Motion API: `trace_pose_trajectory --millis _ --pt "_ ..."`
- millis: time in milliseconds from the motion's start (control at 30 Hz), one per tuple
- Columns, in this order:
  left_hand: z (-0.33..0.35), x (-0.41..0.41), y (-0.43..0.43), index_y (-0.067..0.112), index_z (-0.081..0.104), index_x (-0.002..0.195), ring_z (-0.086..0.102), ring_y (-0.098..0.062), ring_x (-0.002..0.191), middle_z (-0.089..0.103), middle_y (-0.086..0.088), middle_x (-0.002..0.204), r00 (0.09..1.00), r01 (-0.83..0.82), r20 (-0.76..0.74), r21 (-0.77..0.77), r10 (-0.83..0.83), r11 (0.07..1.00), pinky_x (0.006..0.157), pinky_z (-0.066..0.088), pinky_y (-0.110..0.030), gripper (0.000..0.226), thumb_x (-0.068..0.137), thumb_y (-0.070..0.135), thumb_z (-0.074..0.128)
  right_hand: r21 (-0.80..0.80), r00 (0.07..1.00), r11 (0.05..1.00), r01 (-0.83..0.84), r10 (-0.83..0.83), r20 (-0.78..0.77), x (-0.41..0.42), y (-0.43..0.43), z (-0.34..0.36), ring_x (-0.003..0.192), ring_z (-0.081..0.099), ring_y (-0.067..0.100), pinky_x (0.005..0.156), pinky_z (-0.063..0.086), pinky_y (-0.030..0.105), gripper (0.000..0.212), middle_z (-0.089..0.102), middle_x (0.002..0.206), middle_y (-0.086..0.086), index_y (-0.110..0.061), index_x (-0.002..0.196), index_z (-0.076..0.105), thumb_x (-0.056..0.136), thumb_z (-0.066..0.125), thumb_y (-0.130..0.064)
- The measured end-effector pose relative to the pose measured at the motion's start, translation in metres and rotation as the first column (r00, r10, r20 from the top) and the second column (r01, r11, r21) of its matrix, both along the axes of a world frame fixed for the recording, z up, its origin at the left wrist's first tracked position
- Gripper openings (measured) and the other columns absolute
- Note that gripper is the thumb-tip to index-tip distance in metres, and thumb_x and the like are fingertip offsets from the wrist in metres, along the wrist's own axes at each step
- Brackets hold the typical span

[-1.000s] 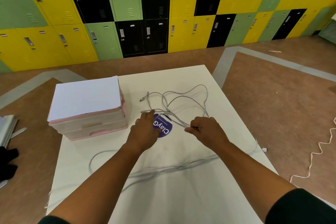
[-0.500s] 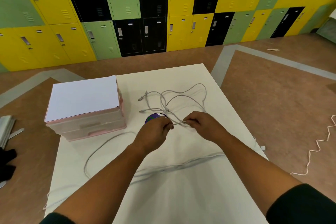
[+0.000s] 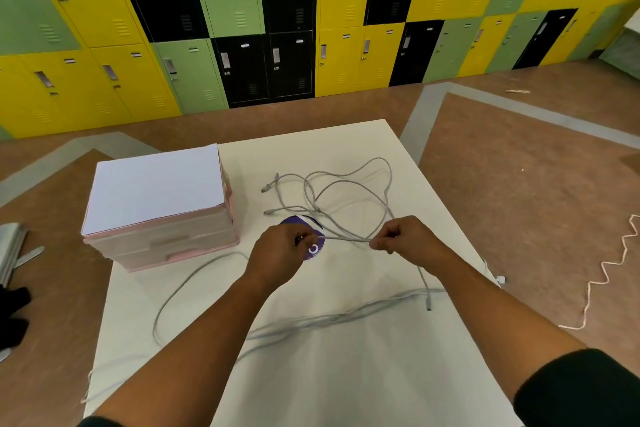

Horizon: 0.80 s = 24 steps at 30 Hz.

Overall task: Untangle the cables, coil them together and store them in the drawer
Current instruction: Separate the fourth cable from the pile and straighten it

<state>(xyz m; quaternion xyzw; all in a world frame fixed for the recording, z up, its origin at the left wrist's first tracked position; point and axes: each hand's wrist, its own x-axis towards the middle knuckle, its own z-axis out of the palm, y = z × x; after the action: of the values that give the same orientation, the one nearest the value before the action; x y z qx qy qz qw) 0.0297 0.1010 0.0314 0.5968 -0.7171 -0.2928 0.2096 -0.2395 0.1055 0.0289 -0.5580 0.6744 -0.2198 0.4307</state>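
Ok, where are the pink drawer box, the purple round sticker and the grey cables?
pink plastic drawer box (image 3: 173, 242): head view, drawer front
purple round sticker (image 3: 319, 246): head view, right part
grey tangled cables (image 3: 378, 159): head view, far loop

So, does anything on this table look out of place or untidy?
Yes. The grey cables lie in crossed, tangled loops on the table, and a white plug sticks out past its right edge. A wavy cord lies loose on the floor.
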Motion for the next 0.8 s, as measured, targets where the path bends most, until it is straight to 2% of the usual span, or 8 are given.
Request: trace_pose_trajectory --millis 67,133,200,300,433,533,633,800 --pt "0.003 -0.004 0.002 0.019 0.076 0.100 0.061 -0.015 0.079 0.070 0.004 0.086 1.000 0.007 -0.012 0.016 -0.007 1.000 0.063 0.043 -0.022 0.019 0.098 0.028 0.059 0.044 0.999 0.998 0.053 -0.053 0.011 -0.006 0.002 -0.002 0.056 0.051 0.009 0.058 0.040 0.024 0.029 0.061 0.059 0.000 -0.006 0.074 0.072 0.075 0.085 -0.032" --pt "0.004 -0.009 0.003 0.015 0.075 0.097 0.061 -0.017 0.077 0.068 0.003 0.083 1.000 0.018 0.003 0.020 -0.018 1.000 0.068 0.045 -0.024 0.020 0.098 0.027 0.058 0.077 0.996 0.993 0.084 -0.087 0.030 -0.010 0.004 -0.006 0.054 0.047 0.010 0.056 0.037 0.024 0.033 0.060 0.059 0.001 -0.002 0.077 0.071 0.077 0.083 -0.033" --pt "0.004 -0.010 0.003 0.016 0.075 0.096 0.061 -0.018 0.079 0.071 0.000 0.087 1.000 0.010 0.007 0.015 -0.010 1.000 0.069 0.045 -0.023 0.020 0.098 0.027 0.059 0.106 0.993 0.991 0.084 -0.092 0.069 -0.012 0.008 -0.008 0.055 0.045 0.010 0.054 0.036 0.023 0.020 0.064 0.064 0.002 -0.007 0.083 0.076 0.084 0.078 -0.028" --pt "-0.001 -0.006 0.000 0.022 0.075 0.102 0.057 -0.010 0.082 0.067 0.008 0.090 1.000 0.000 0.006 0.034 0.000 0.999 0.069 0.044 -0.022 0.016 0.097 0.028 0.061 0.143 0.993 0.989 0.048 -0.063 0.103 -0.016 0.013 -0.010 0.057 0.047 0.009 0.052 0.037 0.020 0.007 0.069 0.071 0.000 -0.018 0.089 0.079 0.089 0.072 -0.018" --pt "-0.010 -0.005 0.003 0.029 0.075 0.098 0.063 -0.013 0.086 0.070 0.011 0.091 0.997 0.014 0.071 0.079 -0.020 0.997 0.075 0.049 -0.028 0.014 0.094 0.033 0.062 0.081 0.998 0.995 0.057 -0.054 -0.042 -0.017 0.017 -0.014 0.057 0.056 -0.001 0.055 0.042 0.011 0.005 0.068 0.071 -0.003 -0.009 0.088 0.076 0.086 0.074 -0.013" --pt "-0.015 -0.005 0.006 0.030 0.075 0.096 0.063 -0.013 0.086 0.069 0.012 0.089 0.995 0.015 0.100 0.093 -0.024 0.996 0.074 0.049 -0.027 0.012 0.093 0.034 0.064 -0.004 0.985 0.996 0.094 -0.094 -0.148 -0.018 0.018 -0.017 0.061 0.057 0.008 0.058 0.043 0.020 0.017 0.068 0.071 0.002 -0.008 0.078 0.071 0.081 0.079 -0.022" --pt "-0.018 -0.002 0.006 0.028 0.074 0.091 0.061 -0.011 0.081 0.066 0.013 0.083 0.994 0.034 0.095 0.101 -0.043 0.994 0.069 0.046 -0.025 0.012 0.094 0.035 0.064 -0.048 0.970 0.990 0.135 -0.142 -0.195 -0.023 0.020 -0.020 0.057 0.051 0.012 0.058 0.041 0.027 0.034 0.062 0.065 0.004 -0.005 0.073 0.065 0.077 0.083 -0.034" --pt "-0.021 0.002 0.002 0.026 0.075 0.091 0.063 -0.013 0.081 0.071 0.008 0.084 1.000 0.012 0.013 0.138 -0.014 0.990 0.074 0.052 -0.032 0.014 0.093 0.036 0.065 -0.051 0.979 0.994 0.094 -0.101 -0.177 -0.027 0.025 -0.019 0.065 0.055 0.014 0.062 0.043 0.027 0.013 0.068 0.078 0.006 -0.013 0.079 0.071 0.087 0.072 -0.022"
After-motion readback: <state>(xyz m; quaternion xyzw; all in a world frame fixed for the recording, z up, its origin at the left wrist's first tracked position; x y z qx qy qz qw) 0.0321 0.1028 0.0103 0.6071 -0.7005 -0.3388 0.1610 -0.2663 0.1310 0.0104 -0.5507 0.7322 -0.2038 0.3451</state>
